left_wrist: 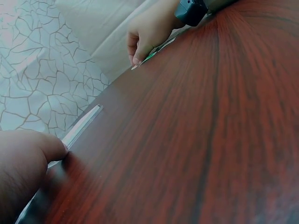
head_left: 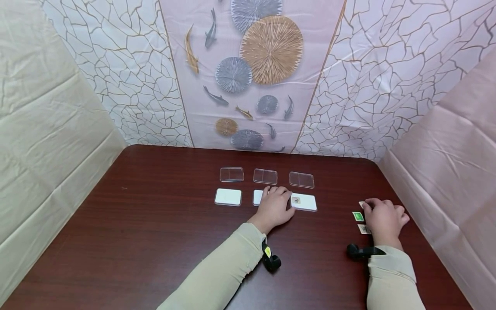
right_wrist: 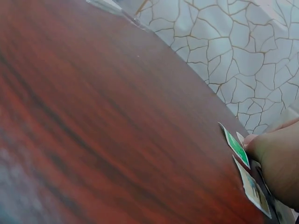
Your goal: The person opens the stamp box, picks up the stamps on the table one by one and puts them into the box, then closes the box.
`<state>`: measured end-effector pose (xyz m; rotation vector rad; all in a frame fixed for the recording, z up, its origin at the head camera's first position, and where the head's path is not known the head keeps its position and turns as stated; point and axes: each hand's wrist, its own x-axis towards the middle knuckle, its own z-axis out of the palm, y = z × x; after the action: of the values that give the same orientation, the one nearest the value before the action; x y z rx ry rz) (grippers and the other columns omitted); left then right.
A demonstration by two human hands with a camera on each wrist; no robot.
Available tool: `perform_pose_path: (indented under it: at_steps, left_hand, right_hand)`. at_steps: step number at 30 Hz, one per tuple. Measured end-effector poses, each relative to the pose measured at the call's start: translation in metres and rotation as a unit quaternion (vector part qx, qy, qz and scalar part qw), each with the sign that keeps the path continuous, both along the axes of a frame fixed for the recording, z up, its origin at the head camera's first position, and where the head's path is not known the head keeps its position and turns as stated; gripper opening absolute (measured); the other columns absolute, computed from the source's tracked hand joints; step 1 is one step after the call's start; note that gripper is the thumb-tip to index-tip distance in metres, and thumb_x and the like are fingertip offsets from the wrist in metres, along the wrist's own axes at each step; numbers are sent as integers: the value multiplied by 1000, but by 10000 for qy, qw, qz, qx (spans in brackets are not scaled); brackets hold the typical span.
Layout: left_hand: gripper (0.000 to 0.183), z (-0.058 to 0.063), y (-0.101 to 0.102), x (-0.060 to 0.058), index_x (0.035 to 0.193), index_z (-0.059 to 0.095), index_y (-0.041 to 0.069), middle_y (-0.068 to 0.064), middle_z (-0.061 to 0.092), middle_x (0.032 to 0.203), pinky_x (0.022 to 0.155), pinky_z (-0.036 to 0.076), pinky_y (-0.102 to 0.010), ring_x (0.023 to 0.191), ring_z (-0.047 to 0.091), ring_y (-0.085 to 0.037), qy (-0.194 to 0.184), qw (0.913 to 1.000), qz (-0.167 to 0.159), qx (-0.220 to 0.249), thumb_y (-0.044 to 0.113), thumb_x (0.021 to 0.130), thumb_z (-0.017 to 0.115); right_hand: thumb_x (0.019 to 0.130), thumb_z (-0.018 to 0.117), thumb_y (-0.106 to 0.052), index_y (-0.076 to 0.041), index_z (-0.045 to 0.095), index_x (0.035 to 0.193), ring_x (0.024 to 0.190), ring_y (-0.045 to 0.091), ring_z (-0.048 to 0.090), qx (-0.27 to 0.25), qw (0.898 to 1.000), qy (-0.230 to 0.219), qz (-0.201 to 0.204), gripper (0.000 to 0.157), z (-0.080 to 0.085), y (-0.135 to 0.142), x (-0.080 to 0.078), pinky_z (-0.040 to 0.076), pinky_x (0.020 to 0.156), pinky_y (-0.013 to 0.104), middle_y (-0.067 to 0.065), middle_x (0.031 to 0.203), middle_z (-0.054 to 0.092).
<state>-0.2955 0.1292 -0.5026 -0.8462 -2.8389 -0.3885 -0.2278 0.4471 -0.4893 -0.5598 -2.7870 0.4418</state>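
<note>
My left hand (head_left: 273, 209) lies over the middle white-filled plastic case (head_left: 257, 197), covering most of it. Its thumb and forefinger hold the left end of the right-hand case (head_left: 306, 202), which bears a small stamp (head_left: 296, 200). In the left wrist view the thumb meets that case's edge (left_wrist: 84, 125). At the table's right side, my right hand (head_left: 383, 219) pinches the farthest stamp (head_left: 361, 204), a pale one mostly hidden by the fingers. Just nearer lie a green stamp (head_left: 358, 216) and a pale stamp with dark print (head_left: 364, 229).
A third white-filled case (head_left: 228, 196) lies to the left. Behind the cases, three clear plastic lids (head_left: 231, 174) form a row. The dark red wooden table (head_left: 135, 224) is bordered by a patterned cloth (head_left: 345, 125) at the back and plain cloth at both sides.
</note>
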Motion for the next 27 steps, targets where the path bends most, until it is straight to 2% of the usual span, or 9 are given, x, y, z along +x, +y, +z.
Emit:
perform_pose_path:
  at_steps: [14,24,27]
  left_hand:
    - [54,3,-1,2,143,59,21,5,57,139,117,28,-47,130,49,-18,-83,9999,-2,-99,49,96,59]
    - [53,3,-1,3,143,59,22,5,57,139,117,28,-47,130,49,-17,-97,9999,5,-53,48,97,59]
    - [53,2,-1,3,143,59,22,5,57,139,117,28,-47,130,50,-17,-72,10000,9,-51,49,97,59]
  right_hand:
    - [104,53,-25,-3,66,118,112,63,34,88,9999,9,-51,29,-2,1,-3,18,92,75,34,119,51]
    - [103,53,-19,1,57,129,111,60,37,-371,9983,319,-312,34,-3,0,-3,17,94,72,32,114,56]
    - [104,51,-22,1,58,129,110,58,40,-451,9971,505,-353,35,-5,0,-3,17,95,71,30,110,59]
